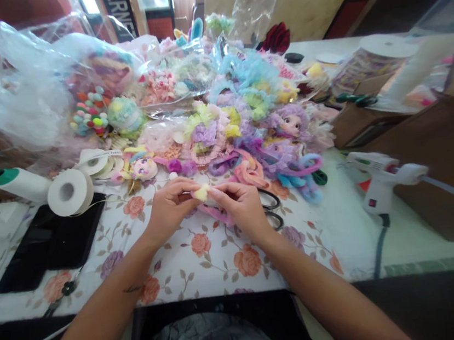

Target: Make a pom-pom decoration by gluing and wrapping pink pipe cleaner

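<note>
A small pale yellow piece (202,193), soft-looking, is pinched between my two hands above the flowered cloth; its exact kind is too small to make out. My left hand (174,203) grips it from the left with thumb and forefinger. From the right, the fingertips of my right hand (242,207) close on its other side. Beneath my right hand lies a pair of scissors with black handles (273,220), its blades mostly hidden. A pink fuzzy strip (217,214) shows between the hands, partly covered. Just beyond the fingers sits a small white pompom (173,176).
A heap of colourful trims, ruffles (205,131) and doll heads (288,120) fills the back, with plastic bags (30,89). At left are a ribbon roll (70,192), thread cone (22,184) and black phone-like slab (54,243). A glue gun (380,176) stands at right beside a cardboard box (451,175).
</note>
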Available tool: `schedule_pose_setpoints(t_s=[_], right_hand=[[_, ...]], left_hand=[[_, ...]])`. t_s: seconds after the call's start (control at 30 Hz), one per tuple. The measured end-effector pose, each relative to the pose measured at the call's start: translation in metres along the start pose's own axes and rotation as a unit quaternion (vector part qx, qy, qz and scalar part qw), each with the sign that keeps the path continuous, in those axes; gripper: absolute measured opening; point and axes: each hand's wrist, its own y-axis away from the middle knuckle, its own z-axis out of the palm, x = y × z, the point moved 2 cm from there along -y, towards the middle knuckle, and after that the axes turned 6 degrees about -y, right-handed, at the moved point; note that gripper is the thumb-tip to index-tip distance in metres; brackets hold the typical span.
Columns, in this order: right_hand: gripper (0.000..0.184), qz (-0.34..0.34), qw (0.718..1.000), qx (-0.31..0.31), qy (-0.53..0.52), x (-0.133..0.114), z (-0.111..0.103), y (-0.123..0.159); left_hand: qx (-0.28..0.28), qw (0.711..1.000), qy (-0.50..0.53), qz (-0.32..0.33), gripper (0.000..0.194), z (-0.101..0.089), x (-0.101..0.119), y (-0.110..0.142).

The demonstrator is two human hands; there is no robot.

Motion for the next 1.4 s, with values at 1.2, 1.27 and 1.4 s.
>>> schedule_pose_setpoints(t_s=[1.2, 1.27, 1.4], right_hand=[[0.023, 0.037, 0.999, -0.039, 0.007, 0.0054, -0.0035, -0.0042], [0.024, 0.038, 0.999, -0.037, -0.001, 0.0056, -0.0024, -0.0034], [0.024, 0.036, 0.999, -0.039, -0.006, 0.0054, -0.0008, -0.0019]], left_hand=[[0.004, 0.997, 0.039, -0.070, 0.026, 0.0008, -0.0051, -0.0031], [0.006, 0.998, 0.028, -0.055, 0.024, 0.0013, -0.0055, -0.0025], [0.011, 0.999, 0.016, -0.046, 0.023, 0.0015, -0.0061, -0.0017]])
